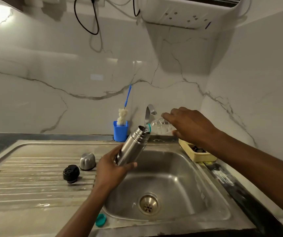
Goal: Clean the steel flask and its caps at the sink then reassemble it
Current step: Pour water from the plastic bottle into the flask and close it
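Note:
My left hand grips the lower part of the steel flask, which is tilted over the sink basin with its open mouth up and to the right. My right hand holds a clear plastic bottle tipped on its side, its teal-ringed neck at the flask's mouth. On the draining board to the left stand the steel cup cap and the black stopper cap.
A blue holder with a blue-handled bottle brush stands by the wall. The tap rises behind the flask. A yellow tray sits right of the basin. A teal bottle cap lies at the sink's front rim.

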`<state>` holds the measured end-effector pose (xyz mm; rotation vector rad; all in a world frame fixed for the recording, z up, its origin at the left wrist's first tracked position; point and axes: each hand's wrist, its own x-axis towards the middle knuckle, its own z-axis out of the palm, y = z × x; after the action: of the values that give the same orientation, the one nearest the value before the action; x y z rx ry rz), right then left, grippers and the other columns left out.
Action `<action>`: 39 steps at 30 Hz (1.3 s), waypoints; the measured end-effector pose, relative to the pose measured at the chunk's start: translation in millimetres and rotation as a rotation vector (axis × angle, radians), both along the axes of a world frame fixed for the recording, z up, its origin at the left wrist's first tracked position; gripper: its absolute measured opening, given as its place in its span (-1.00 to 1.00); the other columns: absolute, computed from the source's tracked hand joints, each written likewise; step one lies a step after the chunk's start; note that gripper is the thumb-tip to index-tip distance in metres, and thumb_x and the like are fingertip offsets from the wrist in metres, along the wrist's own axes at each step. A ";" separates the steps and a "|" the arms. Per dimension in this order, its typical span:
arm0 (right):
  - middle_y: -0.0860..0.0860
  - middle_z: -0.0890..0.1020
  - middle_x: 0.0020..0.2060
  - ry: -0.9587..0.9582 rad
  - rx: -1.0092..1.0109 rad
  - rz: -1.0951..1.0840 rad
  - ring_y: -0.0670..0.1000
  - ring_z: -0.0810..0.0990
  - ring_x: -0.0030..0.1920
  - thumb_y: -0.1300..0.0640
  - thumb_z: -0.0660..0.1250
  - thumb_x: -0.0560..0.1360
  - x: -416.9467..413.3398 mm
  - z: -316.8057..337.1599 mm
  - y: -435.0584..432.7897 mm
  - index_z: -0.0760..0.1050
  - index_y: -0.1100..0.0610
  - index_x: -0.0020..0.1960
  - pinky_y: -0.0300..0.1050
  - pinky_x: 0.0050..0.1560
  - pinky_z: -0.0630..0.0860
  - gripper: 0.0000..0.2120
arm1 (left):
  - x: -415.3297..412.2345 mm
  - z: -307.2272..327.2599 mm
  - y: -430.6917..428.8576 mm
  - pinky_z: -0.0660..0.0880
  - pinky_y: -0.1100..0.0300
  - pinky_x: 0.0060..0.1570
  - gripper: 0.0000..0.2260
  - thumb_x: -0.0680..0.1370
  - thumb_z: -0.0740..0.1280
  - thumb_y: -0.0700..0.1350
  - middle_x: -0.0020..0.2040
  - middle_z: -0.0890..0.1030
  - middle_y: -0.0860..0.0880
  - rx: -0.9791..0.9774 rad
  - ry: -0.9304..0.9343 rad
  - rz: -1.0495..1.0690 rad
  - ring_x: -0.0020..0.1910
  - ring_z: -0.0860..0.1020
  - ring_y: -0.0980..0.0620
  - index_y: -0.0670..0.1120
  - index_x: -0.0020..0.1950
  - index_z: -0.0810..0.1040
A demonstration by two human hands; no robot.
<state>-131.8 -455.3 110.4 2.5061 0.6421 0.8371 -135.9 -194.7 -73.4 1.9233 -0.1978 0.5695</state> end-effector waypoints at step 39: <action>0.11 0.63 0.22 -0.116 -0.155 0.067 0.11 0.63 0.12 0.18 0.53 0.51 8.7 14.1 13.3 0.34 0.07 0.54 -0.07 0.03 0.60 -0.33 | 2.8 -12.2 -0.3 0.53 0.31 -0.02 -0.26 0.33 0.67 0.10 0.19 0.62 0.22 0.011 0.019 -0.032 0.09 0.59 0.27 0.32 0.42 0.42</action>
<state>-123.1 -442.0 124.5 2.2913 0.7260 0.9129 -133.1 -194.9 -85.6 1.9322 -0.2196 0.5304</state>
